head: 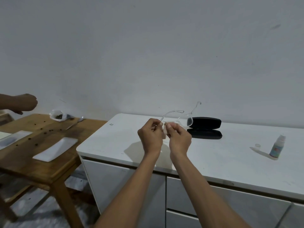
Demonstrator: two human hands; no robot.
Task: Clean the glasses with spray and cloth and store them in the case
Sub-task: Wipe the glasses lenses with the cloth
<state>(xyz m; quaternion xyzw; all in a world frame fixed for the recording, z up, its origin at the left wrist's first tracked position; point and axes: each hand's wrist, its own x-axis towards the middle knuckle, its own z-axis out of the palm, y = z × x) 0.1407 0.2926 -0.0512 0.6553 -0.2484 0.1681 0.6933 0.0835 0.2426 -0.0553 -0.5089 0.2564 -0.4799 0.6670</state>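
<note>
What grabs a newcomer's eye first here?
Both hands, left hand and right hand, meet mid-frame above the white counter, pinching clear-framed glasses and a pale cloth. Behind them lies an open black case; the spray bottle stands far right.

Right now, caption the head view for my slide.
Both hands, left hand and right hand, wipe clear glasses with a cloth beside the open black case.

Single view, head-mounted and wide-angle. It looks forward and slightly down from standing height onto the white bench (213, 155), with both forearms reaching in from the bottom edge. The wall fills the upper half. No second view exists.
</note>
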